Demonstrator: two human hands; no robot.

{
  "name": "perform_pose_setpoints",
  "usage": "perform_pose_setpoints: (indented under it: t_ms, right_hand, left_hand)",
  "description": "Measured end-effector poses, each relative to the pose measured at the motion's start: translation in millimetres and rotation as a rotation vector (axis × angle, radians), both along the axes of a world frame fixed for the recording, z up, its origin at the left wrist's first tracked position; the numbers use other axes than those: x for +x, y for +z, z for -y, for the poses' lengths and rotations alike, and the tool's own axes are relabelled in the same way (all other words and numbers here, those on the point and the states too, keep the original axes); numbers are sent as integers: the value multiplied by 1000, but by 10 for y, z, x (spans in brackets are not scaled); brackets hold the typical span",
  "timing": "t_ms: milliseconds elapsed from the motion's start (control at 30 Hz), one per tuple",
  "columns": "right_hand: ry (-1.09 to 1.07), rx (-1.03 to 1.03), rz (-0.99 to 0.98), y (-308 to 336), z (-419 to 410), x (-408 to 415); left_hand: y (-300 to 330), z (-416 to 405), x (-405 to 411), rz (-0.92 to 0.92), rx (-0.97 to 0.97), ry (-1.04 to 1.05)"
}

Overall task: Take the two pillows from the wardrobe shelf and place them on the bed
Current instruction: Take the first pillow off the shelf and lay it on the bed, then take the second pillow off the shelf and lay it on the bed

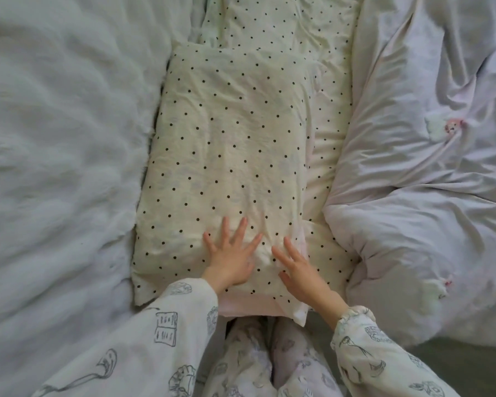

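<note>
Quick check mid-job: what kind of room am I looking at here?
Most likely a bedroom, viewed from over a bed: a cream black-dotted pillow lies between a fluffy white blanket and a crumpled pale lilac duvet, with both hands flat on the pillow.

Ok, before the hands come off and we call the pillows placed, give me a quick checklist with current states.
1. Near pillow lying flat on the bed: ok.
2. Second pillow on the bed beyond it: cannot tell; dotted fabric shows there, but it may be sheet.
3. Left hand free to lift, fingers spread flat on the pillow: ok.
4. Right hand free to lift, fingers straight on the pillow: ok.
5. Pillow's near edge supported: cannot tell; it reaches the bed edge by the knees.
6. Duvets clear of the pillow top: ok.
</note>
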State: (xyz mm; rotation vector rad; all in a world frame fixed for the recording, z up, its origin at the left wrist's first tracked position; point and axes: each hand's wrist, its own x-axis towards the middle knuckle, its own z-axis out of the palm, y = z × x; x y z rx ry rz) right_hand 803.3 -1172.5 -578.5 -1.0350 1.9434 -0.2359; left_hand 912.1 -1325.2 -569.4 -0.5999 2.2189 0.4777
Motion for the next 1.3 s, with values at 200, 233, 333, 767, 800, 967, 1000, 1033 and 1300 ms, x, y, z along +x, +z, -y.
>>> perform_pose_setpoints:
  t_ms: [200, 233, 333, 767, 800, 967, 1000, 1033, 1300]
  right_hand:
    - [-224, 88, 181, 253, -89, -115]
    - [-301, 77, 194, 327, -114, -183]
    - [-493, 34, 230, 582, -264, -445]
    - [-959, -327, 39, 1873, -2850, -1680]
    - [-992, -345, 7, 1972, -3128, -1764]
    - [-1188, -411, -132, 2443, -4522, -2127]
    - [-1230, -426, -151, 2531, -4794, -2183]
    - [-1280, -444, -173, 2614, -5060, -2237]
    - [-1631, -582, -431, 3072, -6842, -2449]
  left_hand:
    - [351, -99, -67, 12, 41, 23]
    - [425, -87, -149, 0, 60, 69]
    - [649, -133, -397, -75, 92, 203]
    - [1844, -2357, -2026, -686, 200, 33]
    - [1929, -2592, -2193, -706, 216, -7]
    - [2349, -3765, -3035, -823, 294, -232]
    - [2434, -4012, -3187, -837, 313, -283]
    - [2517, -4260, -3339, -851, 330, -334]
    - [3010, -6066, -4315, -939, 455, -661]
